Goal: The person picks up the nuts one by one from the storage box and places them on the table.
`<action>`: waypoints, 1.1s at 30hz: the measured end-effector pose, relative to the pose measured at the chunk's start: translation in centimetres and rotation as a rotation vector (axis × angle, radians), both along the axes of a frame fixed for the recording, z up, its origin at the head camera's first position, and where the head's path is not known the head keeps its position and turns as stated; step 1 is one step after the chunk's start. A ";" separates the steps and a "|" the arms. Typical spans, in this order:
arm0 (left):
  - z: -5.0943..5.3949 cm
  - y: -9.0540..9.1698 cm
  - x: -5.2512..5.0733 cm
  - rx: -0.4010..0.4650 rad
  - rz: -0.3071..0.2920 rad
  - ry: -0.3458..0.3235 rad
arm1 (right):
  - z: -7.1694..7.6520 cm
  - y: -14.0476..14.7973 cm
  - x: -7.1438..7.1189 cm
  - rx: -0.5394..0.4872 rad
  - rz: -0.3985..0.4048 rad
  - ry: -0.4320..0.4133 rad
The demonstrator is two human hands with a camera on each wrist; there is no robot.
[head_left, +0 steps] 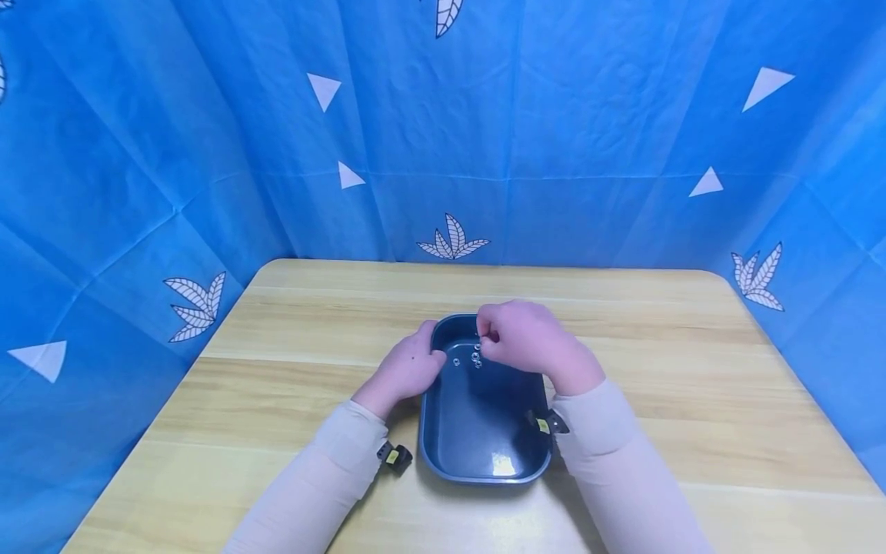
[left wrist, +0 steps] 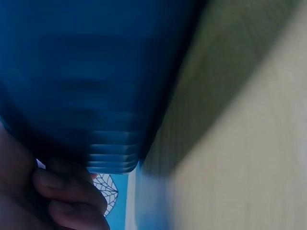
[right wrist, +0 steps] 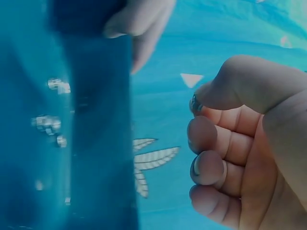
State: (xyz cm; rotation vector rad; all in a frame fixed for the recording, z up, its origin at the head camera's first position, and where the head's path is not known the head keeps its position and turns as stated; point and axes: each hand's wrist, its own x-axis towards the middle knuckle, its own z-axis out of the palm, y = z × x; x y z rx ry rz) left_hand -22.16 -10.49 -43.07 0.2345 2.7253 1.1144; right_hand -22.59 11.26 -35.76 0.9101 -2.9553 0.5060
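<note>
A dark blue rectangular tray (head_left: 477,431) lies lengthwise in front of me. Several small shiny metal nuts (head_left: 476,357) are in its far part, blurred in the right wrist view. My left hand (head_left: 411,363) grips the tray's far left rim, thumb over the inside; its curled fingers show beside the ribbed outer wall in the left wrist view. Over the far right of the tray is my right hand (head_left: 522,336). Its thumb and index finger pinch one small metal nut (right wrist: 195,103), with the other fingers curled below.
The tray stands on a light wood-grain table (head_left: 332,338). Blue curtain (head_left: 588,115) with white leaf and triangle prints hangs behind the table and along both sides. Each wrist wears a small black camera on a strap.
</note>
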 end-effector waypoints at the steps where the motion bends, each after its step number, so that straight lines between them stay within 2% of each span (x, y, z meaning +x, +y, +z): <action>1: 0.0 0.0 0.0 0.001 0.000 0.000 | 0.3 0.1 0.2 -0.001 -0.010 -0.006; 5: 0.1 0.0 0.0 0.001 0.001 0.004 | 1.3 0.8 0.6 -0.017 -0.038 -0.033; 10: 0.1 0.0 0.0 0.003 0.003 0.008 | 1.9 2.1 0.7 -0.038 -0.058 -0.018; 14: 0.1 0.0 0.1 0.002 0.006 0.009 | 2.0 3.3 0.6 -0.062 -0.072 -0.012; 28: 0.0 0.0 0.1 -0.002 -0.009 0.016 | 2.3 7.1 0.1 -0.137 -0.114 -0.102; 33: 0.0 0.0 0.1 -0.005 -0.010 0.018 | 2.3 8.5 -0.1 -0.140 -0.120 -0.094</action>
